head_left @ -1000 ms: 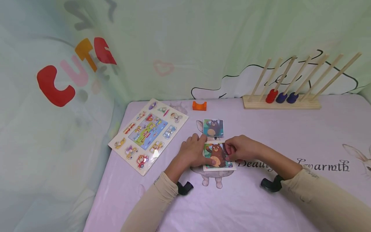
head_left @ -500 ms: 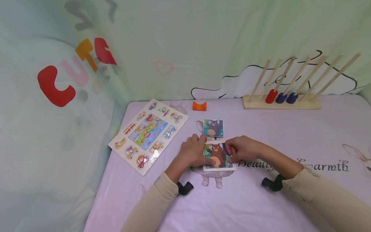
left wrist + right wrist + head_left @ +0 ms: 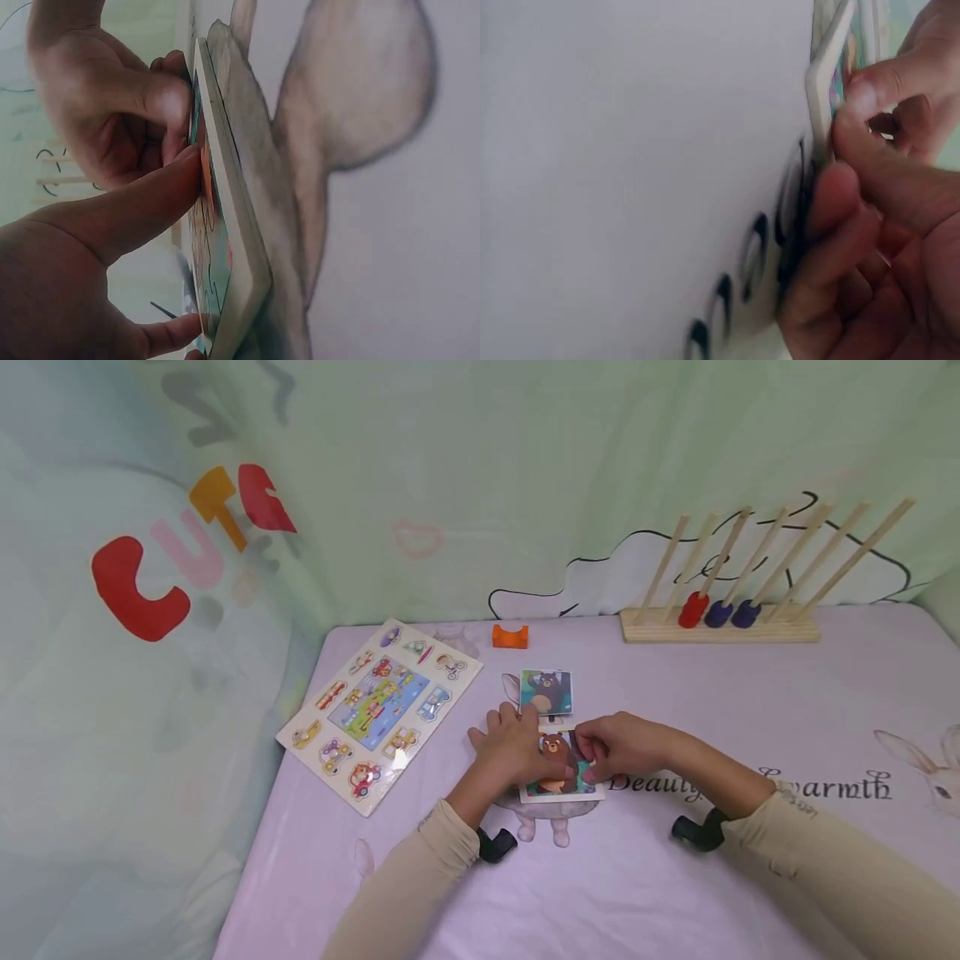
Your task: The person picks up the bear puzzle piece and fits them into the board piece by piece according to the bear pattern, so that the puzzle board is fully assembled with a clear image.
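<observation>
A square puzzle [image 3: 557, 753] with a brown bear picture lies flat in a pale frame under both hands. Across its left part lies my left hand [image 3: 516, 752], fingers spread toward the far side; in the left wrist view its thumb [image 3: 169, 176] presses on the picture. My right hand [image 3: 621, 745] has curled fingers and pinches at the puzzle's right edge. In the right wrist view the right thumb [image 3: 862, 142] meets the picture close to the left thumb [image 3: 881, 86]. Just beyond lies a bear picture card [image 3: 546, 690]. The hands hide some of the puzzle.
At the left lies a vehicle knob puzzle board [image 3: 311, 758]. An orange block [image 3: 510, 637] with a curved notch stands at the back. A wooden peg rack [image 3: 652, 633] with red and blue beads stands at the back right, against the hanging cloth [image 3: 465, 460].
My left hand has slid right across the puzzle, its thumb now nearer the right thumb. My right hand stays at the right edge. The head view has shifted slightly.
</observation>
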Demonstrator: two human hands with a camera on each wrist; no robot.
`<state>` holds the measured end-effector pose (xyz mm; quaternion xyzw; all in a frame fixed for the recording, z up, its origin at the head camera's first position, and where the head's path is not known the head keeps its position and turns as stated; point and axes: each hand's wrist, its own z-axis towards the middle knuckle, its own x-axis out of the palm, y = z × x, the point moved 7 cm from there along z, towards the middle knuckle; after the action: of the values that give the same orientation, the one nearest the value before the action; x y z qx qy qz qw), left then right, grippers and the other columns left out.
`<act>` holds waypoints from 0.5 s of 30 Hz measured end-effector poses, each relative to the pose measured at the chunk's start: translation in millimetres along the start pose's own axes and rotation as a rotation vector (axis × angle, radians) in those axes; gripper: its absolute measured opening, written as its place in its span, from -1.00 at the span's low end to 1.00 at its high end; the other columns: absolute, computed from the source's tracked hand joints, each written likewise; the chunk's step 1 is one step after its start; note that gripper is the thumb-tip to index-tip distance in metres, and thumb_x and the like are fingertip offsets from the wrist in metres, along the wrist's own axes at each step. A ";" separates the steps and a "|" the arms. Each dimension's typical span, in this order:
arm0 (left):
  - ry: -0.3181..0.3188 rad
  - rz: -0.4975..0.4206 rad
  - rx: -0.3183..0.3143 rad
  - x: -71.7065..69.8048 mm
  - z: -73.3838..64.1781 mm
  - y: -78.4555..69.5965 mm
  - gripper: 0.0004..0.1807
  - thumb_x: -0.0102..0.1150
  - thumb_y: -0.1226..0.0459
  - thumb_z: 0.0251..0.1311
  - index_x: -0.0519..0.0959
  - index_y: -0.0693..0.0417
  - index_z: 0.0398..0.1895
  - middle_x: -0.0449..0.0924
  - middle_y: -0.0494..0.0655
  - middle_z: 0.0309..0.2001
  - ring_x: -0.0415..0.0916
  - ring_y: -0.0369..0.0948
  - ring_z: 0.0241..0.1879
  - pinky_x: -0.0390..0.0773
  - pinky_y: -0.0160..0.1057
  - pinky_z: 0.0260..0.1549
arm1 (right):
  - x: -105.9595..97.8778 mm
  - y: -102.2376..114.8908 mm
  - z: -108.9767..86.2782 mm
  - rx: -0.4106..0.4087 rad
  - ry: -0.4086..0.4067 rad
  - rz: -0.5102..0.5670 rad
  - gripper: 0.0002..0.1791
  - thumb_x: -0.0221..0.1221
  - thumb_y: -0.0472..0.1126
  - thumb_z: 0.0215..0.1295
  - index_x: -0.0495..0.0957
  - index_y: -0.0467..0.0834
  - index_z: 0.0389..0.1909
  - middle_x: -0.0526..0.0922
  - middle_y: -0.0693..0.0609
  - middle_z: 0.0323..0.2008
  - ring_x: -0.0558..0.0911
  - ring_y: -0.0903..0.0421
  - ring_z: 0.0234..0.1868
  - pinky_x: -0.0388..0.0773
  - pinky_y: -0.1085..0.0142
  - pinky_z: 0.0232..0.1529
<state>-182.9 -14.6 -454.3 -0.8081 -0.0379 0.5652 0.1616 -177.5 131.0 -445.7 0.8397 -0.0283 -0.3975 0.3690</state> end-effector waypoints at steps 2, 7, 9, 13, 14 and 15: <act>0.010 0.002 -0.011 -0.6 -0.8 0.4 -0.03 0.48 -0.36 -0.20 0.31 -0.09 0.21 0.33 0.02 0.02 0.22 -0.02 0.11 0.25 0.22 0.04 | 1.4 0.6 0.3 -0.011 0.006 -0.004 -0.70 0.47 -0.16 0.17 0.49 -0.08 -0.30 0.50 0.10 -0.49 0.54 0.20 -0.48 0.48 0.36 -0.36; 0.035 0.003 -0.022 -1.5 -3.0 -0.3 -0.04 0.47 -0.37 -0.20 0.31 -0.08 0.17 0.34 0.02 0.03 0.22 -0.02 0.11 0.27 0.23 0.01 | 1.1 0.8 1.3 0.015 -0.036 -0.036 -0.69 0.50 -0.15 0.11 0.50 -0.06 -0.36 0.49 0.12 -0.51 0.51 0.19 -0.44 0.41 0.32 -0.34; 0.045 0.000 -0.028 -1.2 -2.9 -1.0 -0.04 0.48 -0.37 -0.21 0.32 -0.07 0.14 0.34 0.02 0.03 0.22 -0.01 0.11 0.27 0.22 -0.01 | 0.7 0.3 2.0 0.042 -0.056 -0.045 -0.67 0.52 -0.15 0.08 0.49 -0.06 -0.40 0.48 0.11 -0.52 0.51 0.17 -0.42 0.38 0.30 -0.34; 0.055 0.002 -0.049 -0.8 -1.2 -1.5 -0.06 0.48 -0.35 -0.20 0.33 -0.05 0.13 0.33 0.05 0.04 0.22 0.00 0.12 0.25 0.23 0.02 | 0.5 -0.2 3.7 0.087 -0.085 -0.054 -0.65 0.54 -0.13 0.05 0.49 -0.07 -0.43 0.47 0.08 -0.52 0.50 0.16 -0.41 0.37 0.28 -0.35; 0.056 0.006 -0.054 -0.5 -0.2 -1.6 -0.06 0.49 -0.34 -0.19 0.33 -0.04 0.13 0.33 0.05 0.04 0.22 0.00 0.12 0.25 0.24 0.03 | 0.5 -0.8 3.6 0.097 -0.091 -0.051 -0.65 0.54 -0.12 0.05 0.49 -0.07 -0.42 0.48 0.08 -0.52 0.52 0.15 -0.44 0.39 0.28 -0.36; 0.056 0.009 -0.060 -0.6 0.8 -1.9 -0.06 0.49 -0.34 -0.19 0.33 -0.04 0.14 0.33 0.05 0.05 0.22 0.00 0.13 0.24 0.24 0.05 | 0.1 -1.1 3.4 0.103 -0.098 -0.052 -0.64 0.54 -0.11 0.06 0.49 -0.07 -0.41 0.48 0.08 -0.52 0.53 0.15 -0.46 0.39 0.28 -0.37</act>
<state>-183.7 -12.8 -453.4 -0.8283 -0.0467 0.5414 0.1360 -180.1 129.7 -448.0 0.8375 -0.0452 -0.4457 0.3130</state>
